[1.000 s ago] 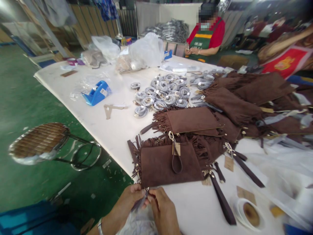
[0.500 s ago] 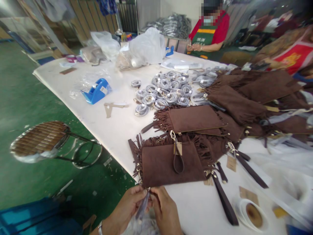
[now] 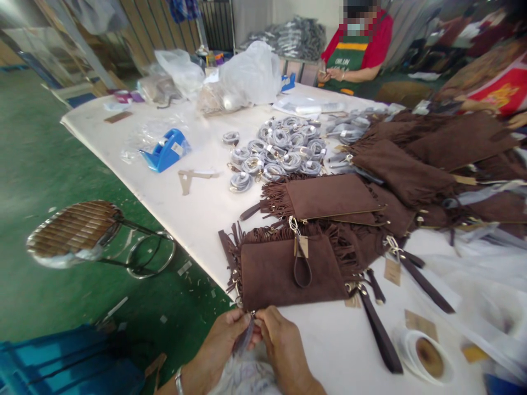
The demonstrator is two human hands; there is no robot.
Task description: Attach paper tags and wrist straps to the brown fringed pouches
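Note:
My left hand (image 3: 220,345) and my right hand (image 3: 282,346) meet at the table's near edge, both pinched on a thin grey strap (image 3: 244,339) with a metal clasp at its top. Crumpled clear plastic (image 3: 246,378) lies under my wrists. Just beyond my fingers lies a brown suede fringed pouch (image 3: 284,269) with a wrist loop and paper tag. Another fringed pouch (image 3: 329,196) lies behind it.
A white table (image 3: 181,203) carries several coiled grey straps (image 3: 280,153), a blue tape dispenser (image 3: 164,149), plastic bags (image 3: 247,74), a pile of brown pouches (image 3: 432,153) and a tape roll (image 3: 428,356). A stool (image 3: 72,230) stands left. A person (image 3: 354,52) in red sits at the far end.
My hands stay pinched on the strap, shifting slightly right. The view has drifted a little, so the table contents sit marginally lower and further right.

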